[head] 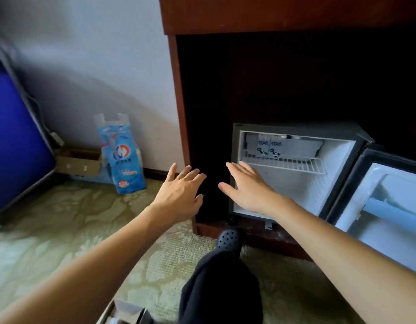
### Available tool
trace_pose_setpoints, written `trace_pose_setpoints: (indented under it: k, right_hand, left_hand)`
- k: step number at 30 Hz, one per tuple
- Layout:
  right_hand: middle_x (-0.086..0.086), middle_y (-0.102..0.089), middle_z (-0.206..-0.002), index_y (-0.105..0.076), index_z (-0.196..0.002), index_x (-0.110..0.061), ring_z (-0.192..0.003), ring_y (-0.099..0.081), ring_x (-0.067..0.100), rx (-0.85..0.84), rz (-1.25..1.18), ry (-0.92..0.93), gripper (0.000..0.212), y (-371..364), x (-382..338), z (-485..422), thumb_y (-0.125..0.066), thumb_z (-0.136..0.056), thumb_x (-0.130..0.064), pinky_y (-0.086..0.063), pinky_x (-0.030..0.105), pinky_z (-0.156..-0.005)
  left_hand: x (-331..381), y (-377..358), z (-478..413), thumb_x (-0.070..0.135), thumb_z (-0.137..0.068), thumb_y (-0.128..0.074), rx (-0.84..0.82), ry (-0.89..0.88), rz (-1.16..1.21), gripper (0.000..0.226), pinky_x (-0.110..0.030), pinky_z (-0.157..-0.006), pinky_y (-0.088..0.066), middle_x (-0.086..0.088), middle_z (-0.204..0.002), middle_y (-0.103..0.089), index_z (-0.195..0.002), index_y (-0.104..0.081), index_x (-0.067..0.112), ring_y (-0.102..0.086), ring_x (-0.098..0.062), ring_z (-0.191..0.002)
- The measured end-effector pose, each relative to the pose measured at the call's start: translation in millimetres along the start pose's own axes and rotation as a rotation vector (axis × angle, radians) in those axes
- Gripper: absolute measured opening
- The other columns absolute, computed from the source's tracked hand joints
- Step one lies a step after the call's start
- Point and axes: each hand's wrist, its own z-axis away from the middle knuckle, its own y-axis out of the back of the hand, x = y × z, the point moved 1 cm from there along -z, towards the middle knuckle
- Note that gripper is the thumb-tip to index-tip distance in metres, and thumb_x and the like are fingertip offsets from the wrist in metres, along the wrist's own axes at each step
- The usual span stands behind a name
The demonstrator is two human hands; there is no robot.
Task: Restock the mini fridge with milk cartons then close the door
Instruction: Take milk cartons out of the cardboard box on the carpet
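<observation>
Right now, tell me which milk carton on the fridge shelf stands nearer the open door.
The right-hand carton: it stands closer to the open door than its neighbour, which stands on its left.

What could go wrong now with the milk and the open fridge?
1. The fridge door stands wide open while the left hand and right hand are both empty, so cold may leak out during the next fetch.
2. Two milk cartons stand on the wire shelf; sliding another in carelessly could tip them.
3. The shoe sits close to the fridge front, so the closing door might bump it.
</observation>
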Motion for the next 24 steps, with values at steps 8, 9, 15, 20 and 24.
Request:
trace_pose_setpoints:
  k: [8, 9, 15, 20, 24]
  right_hand:
    - [-0.002, -0.015, -0.167, -0.016, -0.160, -0.016, -0.154, -0.004, 0.019, -0.139, 0.026, 0.236, 0.069, -75, -136, 8, -0.044, -0.104, -0.045, -0.010, 0.036, -0.124]
    - [0.000, -0.016, -0.167, -0.017, -0.160, -0.015, -0.154, -0.004, 0.020, -0.170, 0.026, 0.270, 0.069, -95, -150, 12, -0.045, -0.104, -0.043, -0.011, 0.038, -0.124]
    - [0.000, -0.012, -0.168, -0.015, -0.160, -0.016, -0.154, -0.003, 0.023, -0.372, 0.082, 0.356, 0.069, -220, -204, 47, -0.047, -0.103, -0.038, -0.012, 0.043, -0.125]
    - [-0.002, -0.020, -0.166, -0.022, -0.158, -0.015, -0.153, -0.010, 0.021, -0.485, 0.119, 0.465, 0.061, -279, -235, 79, -0.045, -0.103, -0.030, -0.012, 0.041, -0.123]
    - [0.000, -0.035, -0.158, -0.031, -0.154, -0.016, -0.146, -0.023, 0.023, -0.559, 0.166, 0.558, 0.054, -321, -248, 102, -0.043, -0.103, -0.030, -0.020, 0.042, -0.120]
  left_hand:
    - [-58, 19, 143, 0.036, -0.096, -0.050, 0.041, 0.304, 0.036, 0.052, -0.049, -0.124, -0.004, 0.004, -0.152, -0.045, -0.146, -0.044, 0.022, -0.028, -0.017, -0.147]
    - [-66, 15, 164, 0.037, -0.096, -0.051, 0.036, 0.331, 0.015, 0.051, -0.047, -0.123, -0.005, 0.002, -0.151, -0.046, -0.144, -0.046, 0.021, -0.030, -0.017, -0.146]
    - [-91, -38, 281, 0.040, -0.098, -0.051, -0.116, 0.512, 0.066, 0.056, -0.050, -0.124, -0.005, -0.003, -0.156, -0.039, -0.149, -0.041, 0.019, -0.024, -0.020, -0.149]
    - [-90, -81, 366, 0.042, -0.100, -0.048, -0.162, 0.653, 0.139, 0.052, -0.047, -0.124, -0.011, -0.001, -0.155, -0.041, -0.148, -0.043, 0.020, -0.029, -0.020, -0.147]
    - [-67, -122, 418, 0.043, -0.100, -0.046, -0.169, 0.802, 0.216, 0.040, -0.034, -0.112, -0.033, 0.003, -0.132, -0.053, -0.135, -0.053, 0.025, -0.047, -0.018, -0.125]
